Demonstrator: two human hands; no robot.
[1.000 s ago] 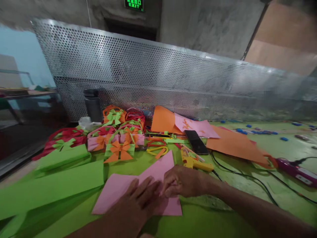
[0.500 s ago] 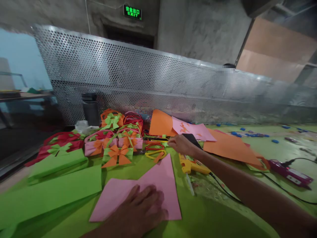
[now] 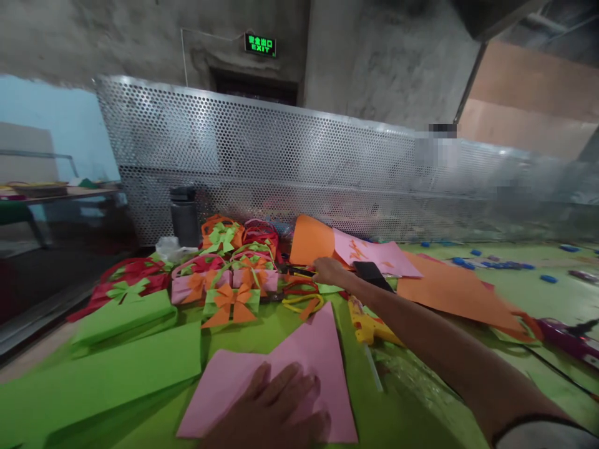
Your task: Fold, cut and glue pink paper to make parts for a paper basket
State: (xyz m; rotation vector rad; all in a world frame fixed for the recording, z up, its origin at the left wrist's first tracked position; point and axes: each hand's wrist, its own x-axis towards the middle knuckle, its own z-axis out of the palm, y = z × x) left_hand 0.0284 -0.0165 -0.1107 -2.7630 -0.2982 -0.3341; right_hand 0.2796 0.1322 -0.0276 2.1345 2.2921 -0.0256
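My left hand (image 3: 281, 402) lies flat on a folded pink sheet (image 3: 322, 349), fingers spread, pressing it to the table. My right hand (image 3: 329, 272) reaches out to the far side, its fingers curled beside the orange sheet (image 3: 306, 240). What is between those fingers, if anything, is hidden. Close by lie a dark slim item (image 3: 299, 272) and red and yellow loop handles (image 3: 303, 304). A yellow glue gun (image 3: 367, 327) with a clear glue stick poking out rests below my right forearm.
Small bow-trimmed bags (image 3: 231, 302) and folded green pieces (image 3: 126, 380) fill the left side. A dark bottle (image 3: 185, 218) stands behind them. A black phone-like slab (image 3: 372, 274), orange sheets (image 3: 458, 293) and a purple power strip (image 3: 571, 340) lie right. A perforated metal screen (image 3: 262, 143) bounds the back.
My right hand has moved from beside the black slab further left and away, toward the slim dark item and the orange sheet. My left hand stays on the pink sheet. The view has shifted slightly.
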